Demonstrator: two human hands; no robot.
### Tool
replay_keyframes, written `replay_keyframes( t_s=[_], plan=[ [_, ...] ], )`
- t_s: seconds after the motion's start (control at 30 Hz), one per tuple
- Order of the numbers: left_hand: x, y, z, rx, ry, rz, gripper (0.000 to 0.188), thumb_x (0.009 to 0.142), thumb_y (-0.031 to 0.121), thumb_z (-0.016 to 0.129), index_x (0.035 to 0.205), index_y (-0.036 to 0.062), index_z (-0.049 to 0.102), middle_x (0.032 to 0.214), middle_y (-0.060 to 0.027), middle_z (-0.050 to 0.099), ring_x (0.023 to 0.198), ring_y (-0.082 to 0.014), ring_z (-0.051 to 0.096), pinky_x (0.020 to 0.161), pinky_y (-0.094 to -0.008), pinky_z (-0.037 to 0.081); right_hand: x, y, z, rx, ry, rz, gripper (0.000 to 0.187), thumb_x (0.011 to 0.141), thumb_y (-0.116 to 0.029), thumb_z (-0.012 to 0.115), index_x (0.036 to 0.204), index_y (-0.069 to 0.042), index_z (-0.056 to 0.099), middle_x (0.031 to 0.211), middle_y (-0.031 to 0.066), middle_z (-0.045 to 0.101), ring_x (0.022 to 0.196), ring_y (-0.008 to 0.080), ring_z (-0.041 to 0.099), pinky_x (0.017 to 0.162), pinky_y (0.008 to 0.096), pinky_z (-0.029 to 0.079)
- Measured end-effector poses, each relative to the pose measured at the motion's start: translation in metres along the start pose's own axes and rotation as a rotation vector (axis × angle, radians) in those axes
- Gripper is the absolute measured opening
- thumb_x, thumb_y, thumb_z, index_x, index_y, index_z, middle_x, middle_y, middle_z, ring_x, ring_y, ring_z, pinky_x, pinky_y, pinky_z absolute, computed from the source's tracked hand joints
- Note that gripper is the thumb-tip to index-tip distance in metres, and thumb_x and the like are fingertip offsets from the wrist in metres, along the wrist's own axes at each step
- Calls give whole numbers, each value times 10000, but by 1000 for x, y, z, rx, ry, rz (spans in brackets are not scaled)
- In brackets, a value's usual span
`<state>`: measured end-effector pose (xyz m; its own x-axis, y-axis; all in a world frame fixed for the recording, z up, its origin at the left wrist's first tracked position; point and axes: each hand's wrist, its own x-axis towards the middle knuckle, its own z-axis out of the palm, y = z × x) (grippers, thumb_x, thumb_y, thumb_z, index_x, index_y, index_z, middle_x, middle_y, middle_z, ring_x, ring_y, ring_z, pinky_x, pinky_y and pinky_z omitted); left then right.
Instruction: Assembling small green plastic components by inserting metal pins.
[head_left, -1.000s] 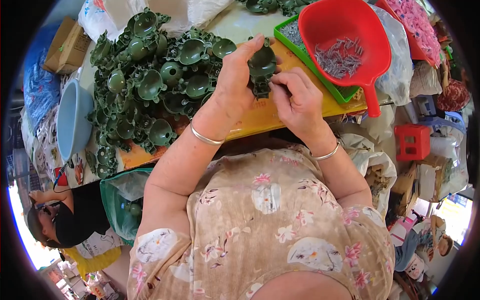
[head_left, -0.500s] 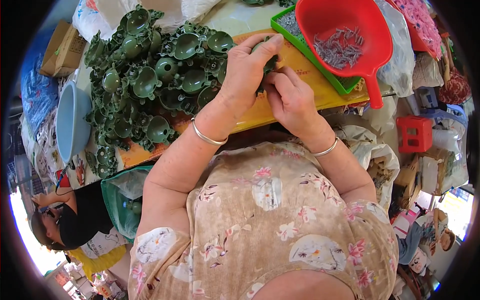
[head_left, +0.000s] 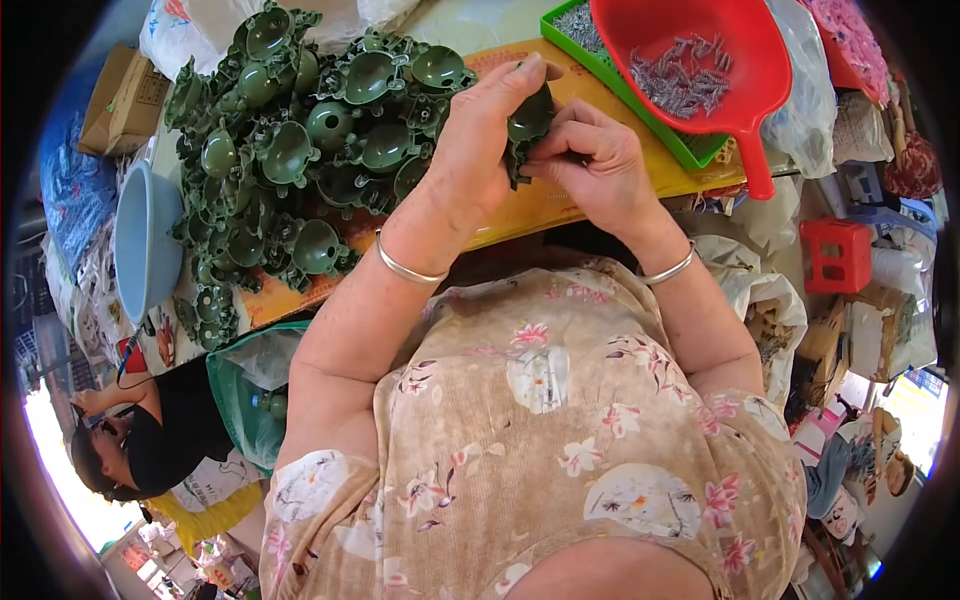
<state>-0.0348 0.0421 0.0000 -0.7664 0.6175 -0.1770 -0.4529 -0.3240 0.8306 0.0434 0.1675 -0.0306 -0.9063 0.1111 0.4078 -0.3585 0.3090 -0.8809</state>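
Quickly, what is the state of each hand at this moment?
Left hand: closed, holding a dark green part.
Right hand: closed in a pinch at this part's edge; whether it holds something cannot be told.

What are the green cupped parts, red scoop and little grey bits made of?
Green cupped parts: probably plastic, smooth with glossy highlights. Red scoop: likely plastic, smooth and evenly coloured. Little grey bits: perhaps metal, silvery and ridged, too small for certainty.
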Motion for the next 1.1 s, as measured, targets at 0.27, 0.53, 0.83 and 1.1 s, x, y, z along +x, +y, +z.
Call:
replay_keyframes(
  t_s=[0.27, 0.53, 0.83, 1.1],
  plan=[
    [9, 1, -16, -131, 18, -127, 324, 941, 328, 544, 995, 18, 620, 863, -113, 638, 762, -192, 631, 668, -320, 523, -5, -1, -20, 125, 165, 162, 138, 822, 2, 667, 959, 19, 650, 784, -2, 602, 677, 41, 501, 620, 204, 436],
    [20, 57, -29, 510, -27, 156, 257, 925, 228, 590, 959, -16, 663, 767, -70, 666, 631, -138, 641, 545, -244, 511, -35, -7, -10, -729, -292, -40, 42, 775, -61, 582, 790, -36, 551, 815, 143, 525, 741, 340, 584, 619, 408, 490],
    [73, 158, -86, 2210, 375, 561, 419, 871, 451, 547, 1088, 110, 657, 1003, -179, 647, 913, -366, 624, 807, -457, 494, -35, -9, 2, -911, -303, -111, 149, 710, 2, 545, 845, -32, 491, 838, 141, 488, 737, 281, 576, 592, 367, 494],
    [112, 155, -42, 2562, 352, 235, 425, 809, 343, 661, 1151, 101, 597, 1204, -131, 550, 1117, -342, 535, 939, -530, 418, -38, 10, 0, -822, -261, -85, 170, 718, -2, 541, 877, -20, 487, 833, 145, 488, 742, 290, 568, 571, 356, 491]
  ],
)
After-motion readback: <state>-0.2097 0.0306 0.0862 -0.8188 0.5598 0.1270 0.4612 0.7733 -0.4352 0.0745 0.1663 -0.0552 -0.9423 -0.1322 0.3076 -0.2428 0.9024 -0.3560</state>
